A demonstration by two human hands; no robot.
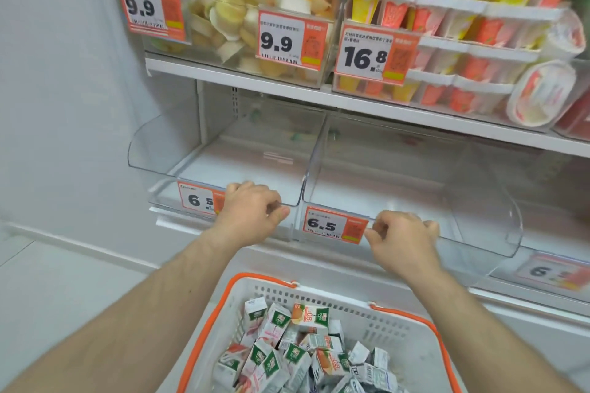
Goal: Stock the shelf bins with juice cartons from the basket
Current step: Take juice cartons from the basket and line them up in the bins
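Observation:
Two clear plastic shelf bins stand side by side on the lower shelf, both with nothing in them. My left hand (252, 210) grips the front rim of the left bin (159, 150), fingers curled over the edge beside its 6.5 price tag. My right hand (405, 238) holds the front rim of the right bin (485, 201), with the thumb next to that bin's 6.5 tag (332, 225). Below my forearms sits a white basket (412, 341) with orange handles, filled with several small juice cartons (308, 316) lying jumbled.
The shelf above (255, 80) carries clear bins of fruit jelly cups (223, 13) and stacked red and yellow cup packs (463, 25), with price tags 9.9 and 16.8. A white wall lies to the left. A third 6-something tag (549, 271) is at the right.

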